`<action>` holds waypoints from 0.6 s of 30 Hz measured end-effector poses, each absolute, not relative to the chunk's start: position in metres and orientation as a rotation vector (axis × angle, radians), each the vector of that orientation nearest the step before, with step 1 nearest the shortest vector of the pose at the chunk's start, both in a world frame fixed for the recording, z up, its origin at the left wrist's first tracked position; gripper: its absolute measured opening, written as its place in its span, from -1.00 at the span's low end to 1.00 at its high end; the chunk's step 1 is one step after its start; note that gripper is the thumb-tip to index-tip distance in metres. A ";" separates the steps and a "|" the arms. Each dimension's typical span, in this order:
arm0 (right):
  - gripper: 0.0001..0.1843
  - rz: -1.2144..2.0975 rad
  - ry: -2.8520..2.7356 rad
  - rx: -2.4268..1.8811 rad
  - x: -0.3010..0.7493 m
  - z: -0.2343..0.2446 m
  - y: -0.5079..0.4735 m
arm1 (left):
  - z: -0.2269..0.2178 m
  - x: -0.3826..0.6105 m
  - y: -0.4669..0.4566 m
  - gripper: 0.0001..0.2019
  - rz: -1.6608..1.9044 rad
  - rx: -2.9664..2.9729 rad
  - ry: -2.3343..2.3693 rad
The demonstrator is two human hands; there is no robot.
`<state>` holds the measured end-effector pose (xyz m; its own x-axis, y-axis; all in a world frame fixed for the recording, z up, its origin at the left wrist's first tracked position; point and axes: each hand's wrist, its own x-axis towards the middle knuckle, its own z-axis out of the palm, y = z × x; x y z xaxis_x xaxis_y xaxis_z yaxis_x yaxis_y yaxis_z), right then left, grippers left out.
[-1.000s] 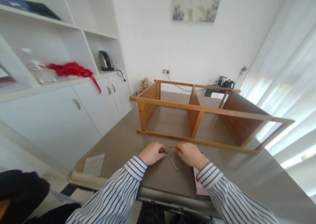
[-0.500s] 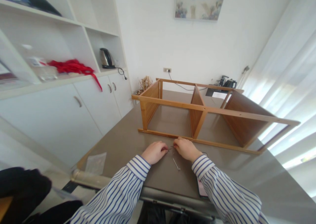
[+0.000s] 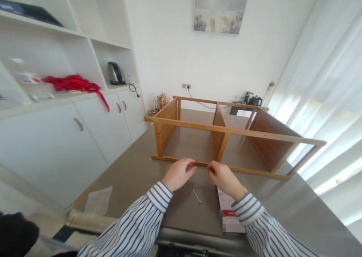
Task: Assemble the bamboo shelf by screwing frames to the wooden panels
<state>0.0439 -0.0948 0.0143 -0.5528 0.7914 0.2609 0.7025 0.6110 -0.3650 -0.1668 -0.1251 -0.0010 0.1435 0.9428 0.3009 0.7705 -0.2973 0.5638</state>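
My left hand [image 3: 179, 173] is just above the table, in front of the wooden shelf frame's lower rail. Its fingers are curled towards the thumb, and anything between them is too small to make out. To its right, my right hand [image 3: 226, 179] is closed in a pinch close to the same rail; what it may hold is hidden. The wooden shelf frame [image 3: 192, 125] lies on its side across the table. Between and below my hands rests a thin metal hex key [image 3: 196, 195]. A phone [image 3: 226, 202] lies partly under my right wrist.
A clear plastic bag [image 3: 98, 200] lies on the table [image 3: 132, 185] at the left. White cabinets [image 3: 93, 126] line the left side, with a kettle [image 3: 115, 74] and red cloth [image 3: 73, 84] on the shelves. A curtain hangs at the right.
My hands have moved apart, the right one shifting rightwards and uncovering more of the phone. Small thin pieces visible at my fingertips before are no longer discernible. The view has tilted slightly.
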 end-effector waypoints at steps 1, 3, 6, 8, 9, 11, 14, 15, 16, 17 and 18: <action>-0.82 0.296 -2.398 -1.188 0.049 0.018 -0.095 | 0.004 -0.160 -0.119 -0.69 0.958 2.134 1.642; -0.80 0.270 -2.319 -1.182 0.059 0.027 -0.095 | 0.015 -0.145 -0.103 -0.69 1.088 2.079 1.592; -0.78 0.256 -2.145 -1.127 0.076 0.041 -0.091 | 0.029 -0.122 -0.077 -0.72 1.227 2.030 1.575; -0.80 0.248 -2.016 -1.081 0.086 0.050 -0.088 | 0.036 -0.107 -0.062 -0.73 1.295 2.016 1.543; -0.80 0.238 -1.964 -1.067 0.091 0.055 -0.086 | 0.039 -0.100 -0.055 -0.73 1.331 2.007 1.523; -0.80 0.201 -1.890 -1.062 0.099 0.066 -0.083 | 0.044 -0.090 -0.045 -0.73 1.397 1.988 1.487; -0.79 0.095 -1.790 -1.045 0.108 0.085 -0.078 | 0.046 -0.082 -0.033 -0.72 1.472 1.964 1.458; -0.79 0.048 -1.763 -1.033 0.109 0.092 -0.077 | 0.046 -0.081 -0.029 -0.72 1.482 1.959 1.441; -0.79 -0.001 -1.741 -1.019 0.110 0.099 -0.074 | 0.045 -0.081 -0.026 -0.72 1.484 1.953 1.422; -0.79 -0.049 -1.726 -1.006 0.110 0.106 -0.071 | 0.044 -0.081 -0.023 -0.72 1.479 1.945 1.401; -0.79 -0.093 -1.718 -0.997 0.110 0.112 -0.068 | 0.043 -0.082 -0.020 -0.72 1.472 1.937 1.382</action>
